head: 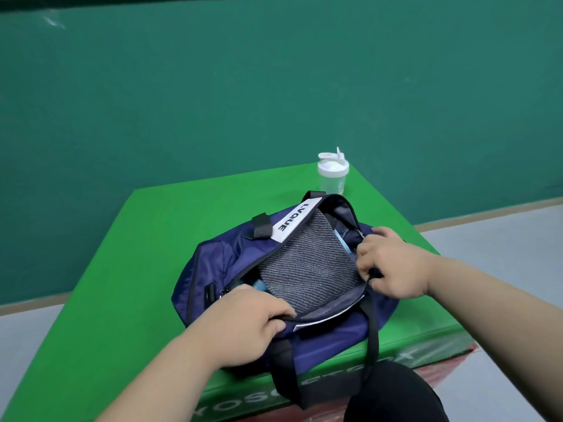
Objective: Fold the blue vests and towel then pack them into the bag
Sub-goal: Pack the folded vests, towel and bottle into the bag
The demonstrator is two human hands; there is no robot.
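Packing almost finished
Towel (307,263) lies in the open bag (237,257) over blue vests (340,241); left hand (243,324) grips the bag's near rim, right hand (393,266) pinches its right edge; only closing seems left

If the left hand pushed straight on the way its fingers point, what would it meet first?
Probably the grey towel in the open bag; the left hand grips the near rim right beside it.

A green-covered platform (122,284) carries a navy bag (231,260) at its centre, with the bag's black straps hanging over the 6 o'clock edge. A clear bottle (332,175) with a white lid stands upright at 1 o'clock, just behind the bag.
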